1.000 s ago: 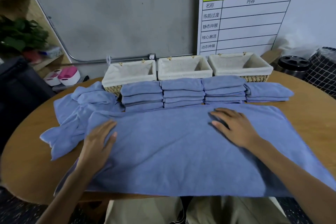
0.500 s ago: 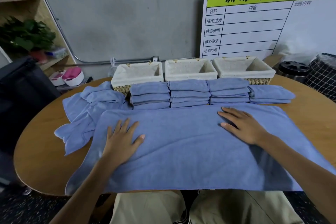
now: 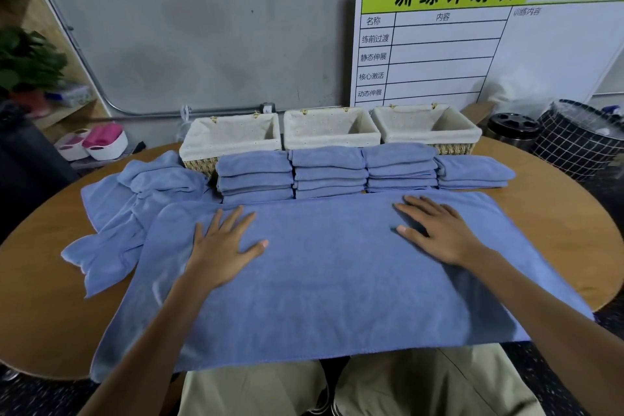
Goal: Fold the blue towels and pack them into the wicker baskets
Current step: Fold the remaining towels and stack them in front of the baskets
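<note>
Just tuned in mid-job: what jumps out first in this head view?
A big blue towel lies spread across the near half of the round table, with the left hand and right hand pressed flat on it. Behind it sit stacks of folded towels in front of three wicker baskets, and unfolded towels lie crumpled at left.

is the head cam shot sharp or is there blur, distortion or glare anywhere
Head view: the flat blue towel and both hands, left hand and right hand, look fairly sharp; the green potted plant at the left edge is soft; wide-angle distortion bends the round wooden table and the white chart board; lighting is even, no strong glare.
</note>
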`<state>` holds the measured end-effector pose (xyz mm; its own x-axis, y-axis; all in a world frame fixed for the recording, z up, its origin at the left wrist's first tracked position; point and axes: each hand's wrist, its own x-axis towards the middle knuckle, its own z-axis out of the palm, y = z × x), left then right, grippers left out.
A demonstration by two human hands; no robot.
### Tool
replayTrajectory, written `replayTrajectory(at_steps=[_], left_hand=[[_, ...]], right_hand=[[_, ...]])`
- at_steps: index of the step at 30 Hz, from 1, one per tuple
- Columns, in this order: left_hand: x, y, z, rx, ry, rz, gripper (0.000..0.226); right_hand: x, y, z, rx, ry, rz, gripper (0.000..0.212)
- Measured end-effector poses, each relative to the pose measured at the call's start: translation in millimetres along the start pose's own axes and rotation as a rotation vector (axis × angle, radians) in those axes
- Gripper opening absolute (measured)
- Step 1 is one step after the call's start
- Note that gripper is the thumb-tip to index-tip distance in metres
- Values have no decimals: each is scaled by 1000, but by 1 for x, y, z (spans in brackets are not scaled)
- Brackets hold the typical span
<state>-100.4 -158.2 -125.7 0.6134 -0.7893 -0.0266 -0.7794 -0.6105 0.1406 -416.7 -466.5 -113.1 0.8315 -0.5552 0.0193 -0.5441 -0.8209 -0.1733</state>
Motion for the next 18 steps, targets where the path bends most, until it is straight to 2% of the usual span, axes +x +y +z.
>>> replayTrajectory(at_steps=[5,11,14,18], left_hand=[[-5,-1,1,-10,28,18,122],[-4,-2,0,17,-1,-3,123],[-3,-5,1,20,2,0,121],[-4,-2,-1,5,-6,-1,110]], right_hand=[[-26,31,-3,1,27,167,96],[-28,22,-2,-48,-33,135,108],[-38,31,4,-30,14,170,96],[-29,31,3,-16,-16,171,99]])
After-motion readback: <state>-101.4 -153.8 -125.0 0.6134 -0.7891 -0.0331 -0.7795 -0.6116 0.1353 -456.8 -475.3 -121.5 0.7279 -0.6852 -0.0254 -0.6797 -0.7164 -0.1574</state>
